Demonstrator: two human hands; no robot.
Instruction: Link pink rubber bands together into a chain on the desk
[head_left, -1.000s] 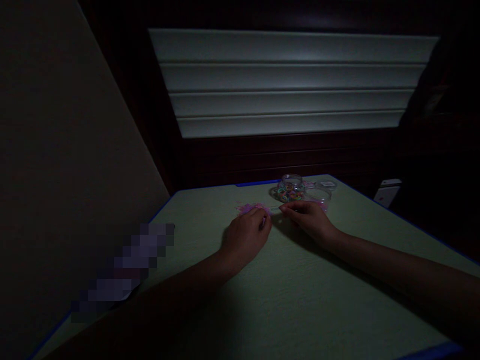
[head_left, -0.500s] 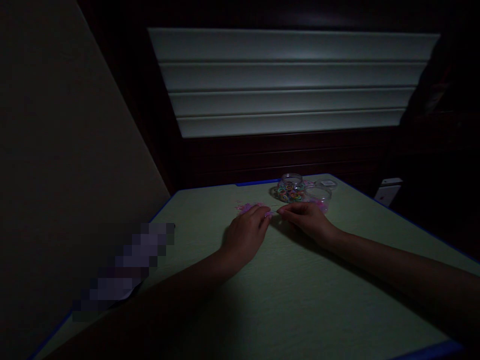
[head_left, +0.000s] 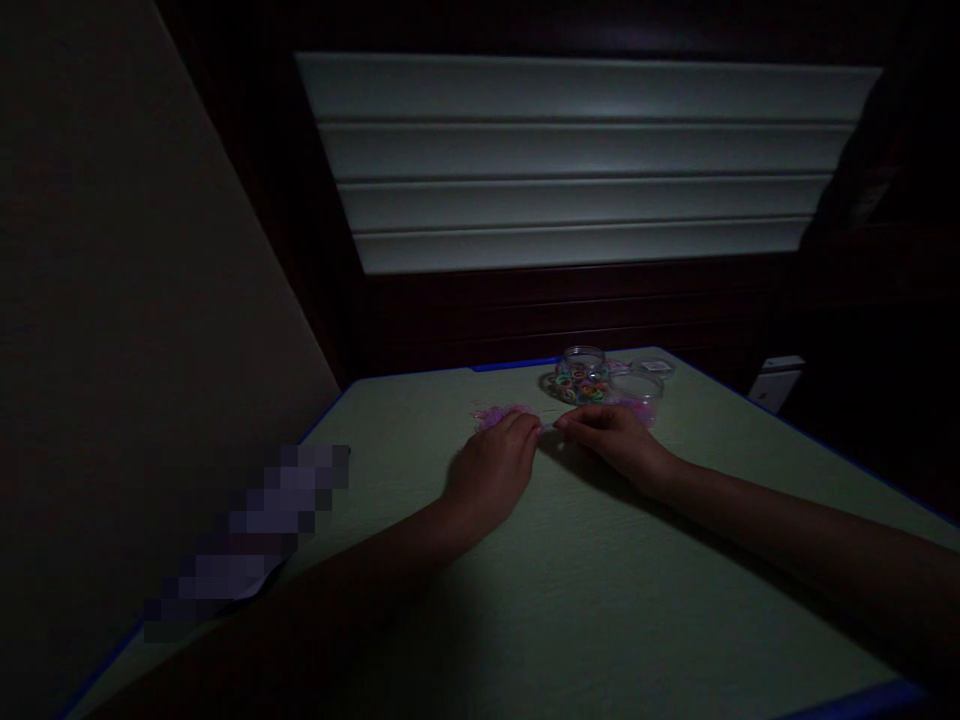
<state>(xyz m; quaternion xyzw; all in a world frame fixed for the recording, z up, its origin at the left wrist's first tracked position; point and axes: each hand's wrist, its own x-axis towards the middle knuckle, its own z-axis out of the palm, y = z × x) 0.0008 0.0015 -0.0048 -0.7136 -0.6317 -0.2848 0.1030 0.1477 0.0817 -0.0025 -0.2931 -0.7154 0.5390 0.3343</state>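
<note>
In the dim head view, my left hand [head_left: 496,462] has its fingers pinched together beside a pile of small pink and purple pieces [head_left: 495,414]. What it grips is too small to make out. Facing it from the right, my right hand [head_left: 619,440] pinches a thin, pale strand-like thing [head_left: 549,427], whose other end reaches the left fingertips. Just behind the right hand stands a clear jar [head_left: 637,388] with pink pieces in it. Next to that is another clear jar [head_left: 581,380] with colourful rings.
Both hands are over a pale green table [head_left: 585,600] with a blue edge. A clear round lid [head_left: 654,368] lies behind the jars. A pixelated, pale object [head_left: 262,530] lies along the left edge. A white box [head_left: 777,384] is beyond the right edge.
The left fingertips have closed together a little more, and less pink shows between them. The right hand has hardly moved.
</note>
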